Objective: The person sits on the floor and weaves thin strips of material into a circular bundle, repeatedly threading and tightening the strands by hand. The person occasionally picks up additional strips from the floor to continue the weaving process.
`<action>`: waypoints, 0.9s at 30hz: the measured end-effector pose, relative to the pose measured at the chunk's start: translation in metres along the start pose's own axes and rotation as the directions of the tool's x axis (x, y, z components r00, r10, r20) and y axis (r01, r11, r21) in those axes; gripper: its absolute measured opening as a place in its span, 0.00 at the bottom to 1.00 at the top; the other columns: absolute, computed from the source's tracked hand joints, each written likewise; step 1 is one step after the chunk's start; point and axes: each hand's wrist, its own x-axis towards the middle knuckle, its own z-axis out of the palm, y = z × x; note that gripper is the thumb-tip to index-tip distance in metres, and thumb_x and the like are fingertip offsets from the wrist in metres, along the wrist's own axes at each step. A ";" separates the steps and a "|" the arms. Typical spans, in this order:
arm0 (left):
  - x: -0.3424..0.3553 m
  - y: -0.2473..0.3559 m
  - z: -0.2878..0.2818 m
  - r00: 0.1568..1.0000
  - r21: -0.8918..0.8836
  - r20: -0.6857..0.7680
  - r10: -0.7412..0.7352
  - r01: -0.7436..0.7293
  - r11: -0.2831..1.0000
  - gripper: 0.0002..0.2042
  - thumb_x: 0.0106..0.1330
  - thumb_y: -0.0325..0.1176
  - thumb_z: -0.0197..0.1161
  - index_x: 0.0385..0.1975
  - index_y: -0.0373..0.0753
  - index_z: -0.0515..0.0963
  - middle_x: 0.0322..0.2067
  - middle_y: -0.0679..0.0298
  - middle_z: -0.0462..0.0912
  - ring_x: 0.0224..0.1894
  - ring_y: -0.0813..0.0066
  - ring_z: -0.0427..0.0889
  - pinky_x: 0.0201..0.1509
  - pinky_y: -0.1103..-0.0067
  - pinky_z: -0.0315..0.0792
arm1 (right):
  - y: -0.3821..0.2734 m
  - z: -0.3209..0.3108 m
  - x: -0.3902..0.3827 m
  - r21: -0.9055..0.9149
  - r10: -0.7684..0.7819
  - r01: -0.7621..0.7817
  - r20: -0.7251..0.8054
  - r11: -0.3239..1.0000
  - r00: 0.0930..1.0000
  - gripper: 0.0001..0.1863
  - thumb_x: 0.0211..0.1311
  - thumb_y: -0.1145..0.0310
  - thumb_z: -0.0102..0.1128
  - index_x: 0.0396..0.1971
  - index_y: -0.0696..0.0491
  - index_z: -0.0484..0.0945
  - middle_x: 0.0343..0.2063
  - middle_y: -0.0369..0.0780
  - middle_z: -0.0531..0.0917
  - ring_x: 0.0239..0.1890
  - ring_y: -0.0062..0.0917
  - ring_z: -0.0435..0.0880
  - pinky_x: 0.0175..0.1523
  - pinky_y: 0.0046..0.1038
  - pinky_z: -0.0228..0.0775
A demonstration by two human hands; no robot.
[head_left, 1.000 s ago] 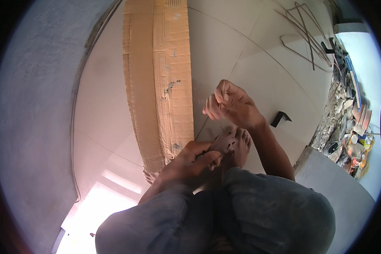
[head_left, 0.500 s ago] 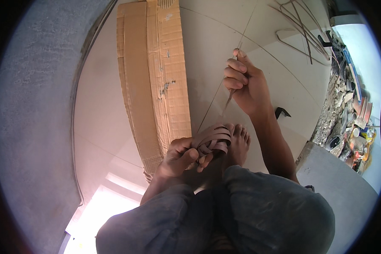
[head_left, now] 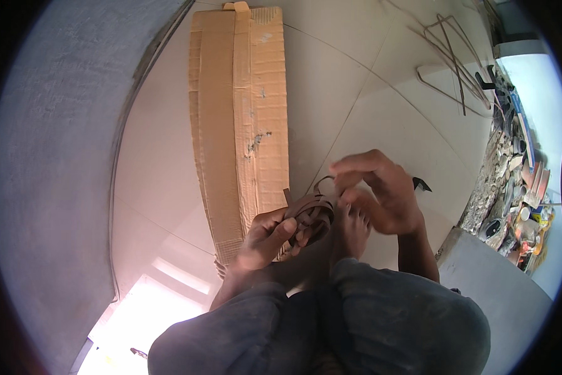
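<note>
A woven bundle of flat brown strips (head_left: 315, 215), rounded like a loose ball, is gripped between the thumb and fingers of my left hand (head_left: 265, 240). One short strip end sticks up from its top left, and a thin loop of strip curls up at its top right. My right hand (head_left: 381, 190) hovers just right of that loop, smeared a little by motion. Its thumb and forefinger are spread apart, with nothing visible between them. My bare foot (head_left: 353, 231) rests on the floor just beyond the bundle.
A long flattened cardboard piece (head_left: 221, 125) lies on the tiled floor to the left. Several bent thin rods (head_left: 450, 56) lie at the far right. A black angled piece (head_left: 421, 184) is beyond my right wrist. Rubble and clutter (head_left: 521, 200) line the right edge, beside a grey wall (head_left: 56, 156) opposite.
My right hand has come down and nearer the bundle, going from a closed grip on a stretched strip to spread fingers. The strip now curls in a loop. My left hand keeps its hold.
</note>
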 end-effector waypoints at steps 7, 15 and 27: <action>0.003 -0.002 -0.006 0.994 -0.174 -0.092 0.057 -0.073 0.982 0.19 0.79 0.42 0.49 0.52 0.30 0.75 0.31 0.64 0.77 0.31 0.80 0.74 0.34 0.84 0.70 | 0.008 -0.010 -0.003 -0.434 -0.295 0.340 0.169 0.834 0.940 0.10 0.50 0.70 0.75 0.30 0.50 0.81 0.25 0.35 0.78 0.29 0.31 0.78 0.42 0.33 0.71; 0.012 0.002 0.011 0.961 0.021 -0.275 0.023 -0.018 1.000 0.18 0.79 0.43 0.50 0.48 0.32 0.77 0.32 0.64 0.77 0.33 0.79 0.76 0.36 0.83 0.72 | 0.006 0.034 -0.012 -0.576 -0.208 0.191 0.037 0.795 0.977 0.10 0.46 0.76 0.74 0.24 0.52 0.78 0.27 0.35 0.77 0.26 0.26 0.78 0.32 0.29 0.70; 0.012 -0.004 0.009 0.948 0.007 -0.309 0.070 -0.071 0.997 0.21 0.78 0.44 0.52 0.53 0.29 0.75 0.31 0.64 0.77 0.33 0.79 0.75 0.33 0.83 0.71 | 0.013 0.022 -0.009 -0.388 -0.036 0.016 -0.043 0.922 0.998 0.09 0.51 0.78 0.69 0.27 0.56 0.75 0.28 0.39 0.74 0.25 0.29 0.77 0.30 0.29 0.72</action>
